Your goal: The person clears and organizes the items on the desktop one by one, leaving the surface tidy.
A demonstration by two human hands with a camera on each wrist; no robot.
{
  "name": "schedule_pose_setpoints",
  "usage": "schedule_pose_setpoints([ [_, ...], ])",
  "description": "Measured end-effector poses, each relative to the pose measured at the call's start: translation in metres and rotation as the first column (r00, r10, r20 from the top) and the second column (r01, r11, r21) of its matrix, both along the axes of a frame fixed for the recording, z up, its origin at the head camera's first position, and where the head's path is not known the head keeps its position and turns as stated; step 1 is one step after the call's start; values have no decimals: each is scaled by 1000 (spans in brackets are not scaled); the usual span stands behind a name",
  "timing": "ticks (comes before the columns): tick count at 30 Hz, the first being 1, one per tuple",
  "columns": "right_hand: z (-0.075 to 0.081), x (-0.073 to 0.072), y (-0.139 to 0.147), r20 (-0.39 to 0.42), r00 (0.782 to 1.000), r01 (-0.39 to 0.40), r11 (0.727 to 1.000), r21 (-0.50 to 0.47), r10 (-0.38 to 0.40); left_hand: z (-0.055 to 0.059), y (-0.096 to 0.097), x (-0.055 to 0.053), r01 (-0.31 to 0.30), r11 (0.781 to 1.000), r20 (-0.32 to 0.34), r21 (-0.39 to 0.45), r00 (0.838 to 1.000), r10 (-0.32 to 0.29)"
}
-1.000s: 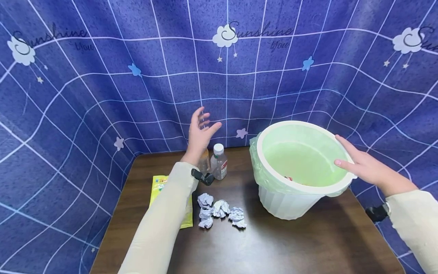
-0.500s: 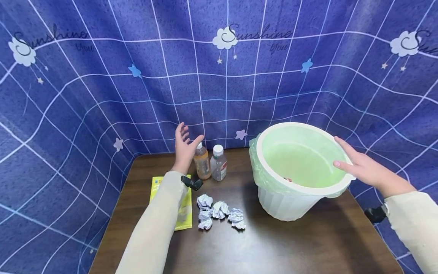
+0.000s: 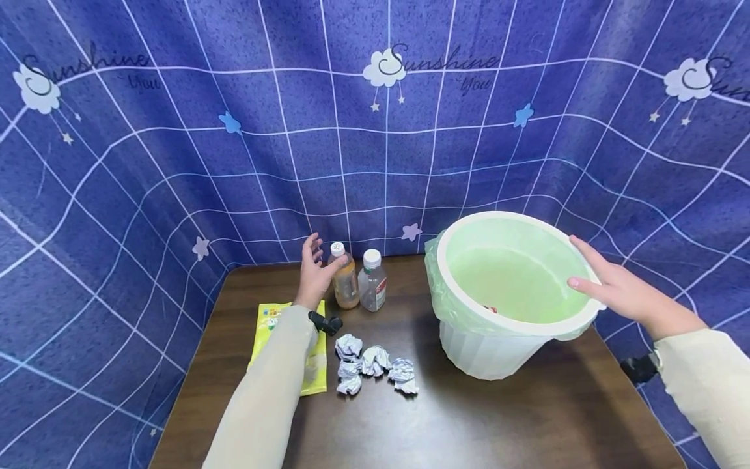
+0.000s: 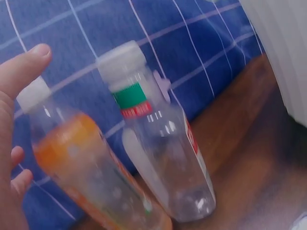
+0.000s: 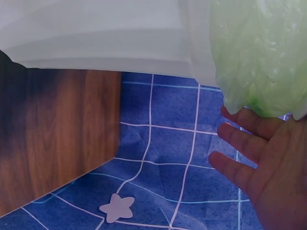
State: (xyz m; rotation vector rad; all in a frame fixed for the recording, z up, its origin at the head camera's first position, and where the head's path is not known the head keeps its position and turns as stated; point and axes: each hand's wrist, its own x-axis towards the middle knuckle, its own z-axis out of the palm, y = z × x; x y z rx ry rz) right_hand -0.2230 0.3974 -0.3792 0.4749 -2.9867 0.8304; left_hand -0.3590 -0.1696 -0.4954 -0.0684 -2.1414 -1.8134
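Note:
My left hand (image 3: 314, 277) has its thumb and fingers spread at the left side of a bottle with an orange label (image 3: 346, 288) and a white cap. In the left wrist view its thumb overlaps that bottle's cap. Just to the right stands a clear plastic bottle (image 3: 372, 290), also white-capped, with a green and red label (image 4: 132, 100) at its neck. My right hand (image 3: 624, 290) holds the right rim of a white trash bin (image 3: 483, 352), thumb over the inside and fingers outside. A pale green bag (image 5: 261, 57) lines the bin; something small and red shows inside.
Several crumpled paper balls (image 3: 375, 360) lie mid-table, in front of the bottles. A yellow packet (image 3: 316, 368) lies flat, partly under the left forearm. The brown wooden table (image 3: 469, 430) backs onto a blue patterned curtain (image 3: 281, 150).
My left hand has come down and to the left, from above the bottles to beside the orange-labelled one, which is now in fuller view. The right hand stays on the bin's rim.

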Motion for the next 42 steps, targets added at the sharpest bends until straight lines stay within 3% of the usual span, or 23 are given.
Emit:
schedule_pose_setpoints([
  [5, -1, 0, 0, 4, 1000, -2, 1000, -2, 2, -18, -2, 0, 10, 1000, 23, 6, 1000, -10],
  [12, -1, -1, 0, -12, 1000, -1, 1000, -6, 1, -34, -2, 3, 53, 998, 58, 41, 997, -55],
  [14, -1, -1, 1, -20, 1000, -2, 1000, -10, 2, -28, 0, 8, 78, 996, 69, 47, 994, -81],
  [19, 0, -1, 0, -11, 1000, -6, 1000, -7, 6, -34, 0, 9, 88, 996, 105, 22, 990, -90],
  [21, 0, -1, 0, -1, 1000, -5, 1000, -4, 5, -44, -1, 4, 73, 997, 112, 1, 991, -73],
  [26, 0, -1, 0, 6, 1000, -2, 1000, 2, 2, -46, 0, 3, 78, 997, 129, -26, 989, -74],
  [42, 1, 0, 0, 4, 1000, 8, 1000, 5, -8, -54, 1, 1, 63, 997, 91, -37, 994, -60],
])
